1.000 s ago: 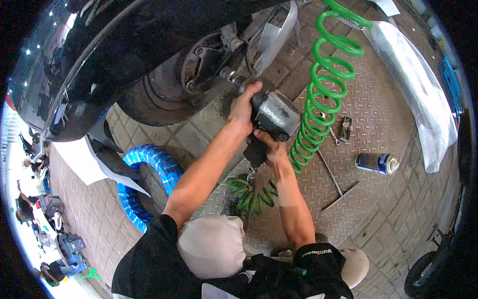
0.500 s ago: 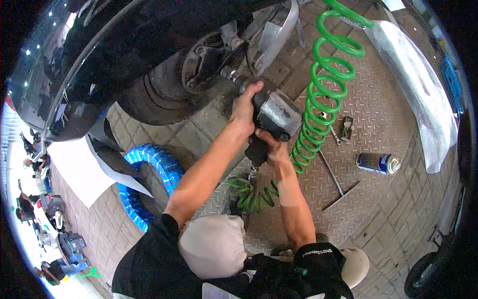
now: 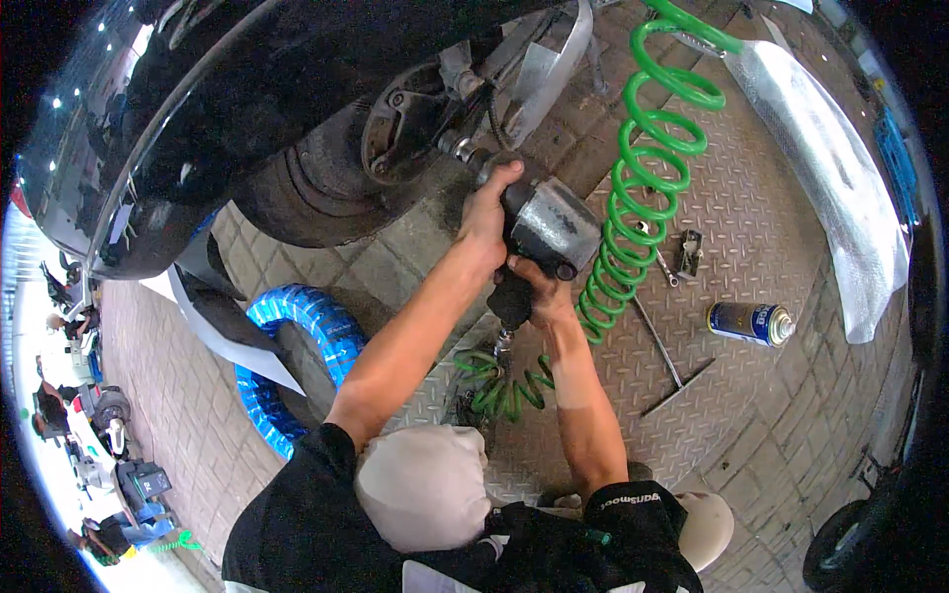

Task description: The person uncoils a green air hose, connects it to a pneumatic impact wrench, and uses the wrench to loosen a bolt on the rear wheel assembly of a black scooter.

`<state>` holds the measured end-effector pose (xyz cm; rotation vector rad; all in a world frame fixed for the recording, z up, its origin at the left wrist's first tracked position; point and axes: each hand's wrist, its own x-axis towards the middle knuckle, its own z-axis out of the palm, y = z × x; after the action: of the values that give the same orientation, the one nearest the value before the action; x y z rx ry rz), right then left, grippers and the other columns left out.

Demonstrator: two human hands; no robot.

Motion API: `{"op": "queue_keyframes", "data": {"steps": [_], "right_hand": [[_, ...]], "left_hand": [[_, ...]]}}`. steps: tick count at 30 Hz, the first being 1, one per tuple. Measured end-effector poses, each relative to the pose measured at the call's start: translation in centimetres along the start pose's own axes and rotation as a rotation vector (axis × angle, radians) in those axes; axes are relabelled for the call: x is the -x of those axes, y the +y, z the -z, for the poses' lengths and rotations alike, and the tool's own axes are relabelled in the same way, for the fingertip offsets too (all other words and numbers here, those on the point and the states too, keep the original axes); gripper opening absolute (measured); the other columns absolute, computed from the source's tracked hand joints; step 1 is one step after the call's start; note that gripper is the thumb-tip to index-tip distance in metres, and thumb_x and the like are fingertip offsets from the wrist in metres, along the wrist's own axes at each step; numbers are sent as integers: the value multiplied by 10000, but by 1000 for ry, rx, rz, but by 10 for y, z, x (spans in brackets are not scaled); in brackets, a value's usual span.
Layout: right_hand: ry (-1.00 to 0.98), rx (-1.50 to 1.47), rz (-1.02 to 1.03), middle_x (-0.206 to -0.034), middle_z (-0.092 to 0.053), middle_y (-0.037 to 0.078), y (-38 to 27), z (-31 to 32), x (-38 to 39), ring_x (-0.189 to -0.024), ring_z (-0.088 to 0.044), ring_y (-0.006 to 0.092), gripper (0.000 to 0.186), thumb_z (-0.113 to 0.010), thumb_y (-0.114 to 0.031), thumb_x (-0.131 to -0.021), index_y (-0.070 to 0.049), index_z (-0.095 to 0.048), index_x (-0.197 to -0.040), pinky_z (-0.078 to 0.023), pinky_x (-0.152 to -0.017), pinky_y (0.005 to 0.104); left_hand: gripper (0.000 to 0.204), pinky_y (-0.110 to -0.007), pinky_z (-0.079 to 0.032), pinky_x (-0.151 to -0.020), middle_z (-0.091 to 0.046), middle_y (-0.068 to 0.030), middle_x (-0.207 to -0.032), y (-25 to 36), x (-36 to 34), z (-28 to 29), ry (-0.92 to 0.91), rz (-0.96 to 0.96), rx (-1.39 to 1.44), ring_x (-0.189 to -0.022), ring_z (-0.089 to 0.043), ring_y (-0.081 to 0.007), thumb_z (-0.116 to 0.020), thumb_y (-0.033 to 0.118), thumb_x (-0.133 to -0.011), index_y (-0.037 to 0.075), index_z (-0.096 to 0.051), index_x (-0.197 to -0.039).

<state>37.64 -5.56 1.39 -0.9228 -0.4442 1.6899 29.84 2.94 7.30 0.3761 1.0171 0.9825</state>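
Note:
A silver and black impact wrench point(image 3: 554, 222) is in both my hands, its socket point(image 3: 463, 148) on the axle area beside the dark hub plate point(image 3: 390, 128) of a black motor scooter point(image 3: 198, 119). My left hand point(image 3: 484, 217) is closed round the tool's front body, thumb on top. My right hand point(image 3: 544, 295) grips the handle below; some of its fingers are hidden. A green coiled air hose point(image 3: 657, 176) runs beside the tool, with more coils under the handle. A dark tyre point(image 3: 297, 198) sits behind my left hand.
On the metal plate point(image 3: 741, 247) lie a spray can point(image 3: 741, 321), a T-bar tool point(image 3: 657, 351), a spanner point(image 3: 664, 265) and a small dark part point(image 3: 689, 255). A blue-wrapped tyre point(image 3: 297, 311) lies left, a silver padded sheet point(image 3: 811, 148) right. Other people and scooters point(image 3: 109, 435) are far left.
The white sheet at the left has shifted, now showing only a narrow part with pavement visible beside it. My hands and the impact wrench are almost unmoved.

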Motion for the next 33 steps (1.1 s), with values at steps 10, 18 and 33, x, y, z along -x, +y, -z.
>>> {"op": "queue_keyframes", "data": {"steps": [10,18,33], "right_hand": [[-36,-37,67,-806,-609,60,-2,-1,1,-649,-598,196,297,-711,-141,-703,-24,-578,-942,-505,-571,334],[-52,-44,-6,-776,-603,65,-6,-1,2,-645,-595,198,312,-719,-168,-691,-25,-574,-927,-497,-574,325],[-65,-46,-5,-798,-604,71,-7,-2,2,-651,-597,201,317,-718,-158,-698,-33,-569,-949,-505,-570,331]], "left_hand": [[318,-364,-449,-776,-604,-72,-859,-1,-1,0,33,-14,-3,-788,-578,-233,-575,374,-749,94,-549,-898],[332,-357,-445,-785,-611,-73,-859,-5,-12,7,14,-15,14,-791,-578,-232,-578,370,-742,87,-558,-915],[354,-367,-457,-781,-601,-87,-879,0,-8,11,-17,-35,-18,-810,-582,-233,-585,376,-740,87,-547,-941]]}}
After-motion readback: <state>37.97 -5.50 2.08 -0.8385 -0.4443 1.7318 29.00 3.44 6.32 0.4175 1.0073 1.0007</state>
